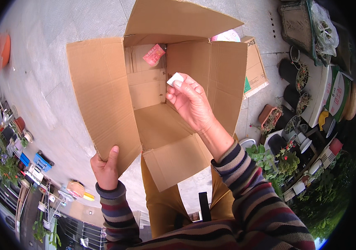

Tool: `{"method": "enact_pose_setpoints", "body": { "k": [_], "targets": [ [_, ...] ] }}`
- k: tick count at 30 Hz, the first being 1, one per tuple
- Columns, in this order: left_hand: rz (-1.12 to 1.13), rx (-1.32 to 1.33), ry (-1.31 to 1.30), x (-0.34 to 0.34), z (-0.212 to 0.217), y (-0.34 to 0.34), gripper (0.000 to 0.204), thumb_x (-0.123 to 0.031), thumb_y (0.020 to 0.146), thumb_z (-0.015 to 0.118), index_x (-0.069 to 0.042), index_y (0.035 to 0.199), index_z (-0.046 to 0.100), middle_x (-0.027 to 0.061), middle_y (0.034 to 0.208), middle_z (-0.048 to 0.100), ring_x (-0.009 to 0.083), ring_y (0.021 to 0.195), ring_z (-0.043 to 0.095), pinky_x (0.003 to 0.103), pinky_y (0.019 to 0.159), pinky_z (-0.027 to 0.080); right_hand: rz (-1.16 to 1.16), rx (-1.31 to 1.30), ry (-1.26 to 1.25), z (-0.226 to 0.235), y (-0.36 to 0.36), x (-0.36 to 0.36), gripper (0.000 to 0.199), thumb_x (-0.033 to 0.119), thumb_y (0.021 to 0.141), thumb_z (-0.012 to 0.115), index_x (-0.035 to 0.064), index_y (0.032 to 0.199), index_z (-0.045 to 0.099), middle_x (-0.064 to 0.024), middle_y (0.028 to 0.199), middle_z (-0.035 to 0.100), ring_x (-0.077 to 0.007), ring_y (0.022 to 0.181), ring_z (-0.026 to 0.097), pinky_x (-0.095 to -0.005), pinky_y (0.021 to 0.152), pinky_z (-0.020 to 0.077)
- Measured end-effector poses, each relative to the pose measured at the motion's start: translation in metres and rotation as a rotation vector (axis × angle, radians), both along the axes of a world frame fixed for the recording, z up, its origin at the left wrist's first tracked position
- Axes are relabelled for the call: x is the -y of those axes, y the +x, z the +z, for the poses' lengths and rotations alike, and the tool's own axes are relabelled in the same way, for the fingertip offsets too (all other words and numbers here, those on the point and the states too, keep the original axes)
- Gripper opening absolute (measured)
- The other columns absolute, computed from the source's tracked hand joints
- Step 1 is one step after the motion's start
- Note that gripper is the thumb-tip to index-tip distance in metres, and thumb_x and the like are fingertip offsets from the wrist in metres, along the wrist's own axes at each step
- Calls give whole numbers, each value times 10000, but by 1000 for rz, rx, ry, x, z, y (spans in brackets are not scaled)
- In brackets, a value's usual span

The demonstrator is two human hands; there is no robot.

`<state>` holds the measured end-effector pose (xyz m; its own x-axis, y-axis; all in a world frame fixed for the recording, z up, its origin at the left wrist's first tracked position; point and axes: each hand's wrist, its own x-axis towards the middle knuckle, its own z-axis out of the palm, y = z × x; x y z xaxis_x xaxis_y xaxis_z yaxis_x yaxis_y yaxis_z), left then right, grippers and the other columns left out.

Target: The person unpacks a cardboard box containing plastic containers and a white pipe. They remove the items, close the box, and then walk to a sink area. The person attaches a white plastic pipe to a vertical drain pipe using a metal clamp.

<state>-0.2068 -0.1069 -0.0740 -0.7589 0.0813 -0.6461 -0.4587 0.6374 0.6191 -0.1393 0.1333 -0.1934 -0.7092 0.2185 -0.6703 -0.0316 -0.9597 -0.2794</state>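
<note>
The left hand (106, 168) grips the near end of the left flap (101, 93) of an open cardboard box (190, 62); the right hand (192, 100) pinches a small white piece (174, 78) over the opening, and a pink packet (154, 55) shows inside, near a far corner

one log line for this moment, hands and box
left hand: holding cardboard flap | right hand: pinching small white piece over open box | inside: pink packet

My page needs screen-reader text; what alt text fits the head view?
A person's right hand holds a small white item over an open cardboard box, while the left hand grips its left flap. A pink packet shows inside.
</note>
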Motion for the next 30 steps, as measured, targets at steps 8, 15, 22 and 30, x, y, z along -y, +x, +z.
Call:
{"method": "enact_pose_setpoints", "body": {
  "k": [8,15,22,30],
  "targets": [
    [34,-53,-20,14,-7,11,208,-132,939,688,67,1000,691,77,952,709,119,857,603,283,806,487,-123,219,455,49,124,-109,150,109,958,586,17,1076,583,-43,930,618,-129,837,570,-288,787,494],
    [65,-61,-67,19,-10,17,250,-163,933,697,58,1050,687,85,993,705,133,873,607,286,843,476,144,692,506,-99,238,-178,263,55,948,606,-10,1197,554,-39,1090,624,-116,957,619,-255,883,529],
    [142,-50,-56,17,-13,26,318,-185,924,709,59,1119,653,118,1048,699,183,921,644,312,863,500,367,946,576,-207,290,-212,414,91,947,561,-25,1342,514,-76,1142,628,-159,994,627,-292,882,525],
    [126,-74,-85,12,-14,28,318,-172,912,718,65,1113,652,120,1041,700,180,911,643,308,865,496,482,1089,801,-238,312,-225,486,146,922,589,6,1383,525,-85,1217,634,-166,1010,636,-318,858,516]
  ]
}}
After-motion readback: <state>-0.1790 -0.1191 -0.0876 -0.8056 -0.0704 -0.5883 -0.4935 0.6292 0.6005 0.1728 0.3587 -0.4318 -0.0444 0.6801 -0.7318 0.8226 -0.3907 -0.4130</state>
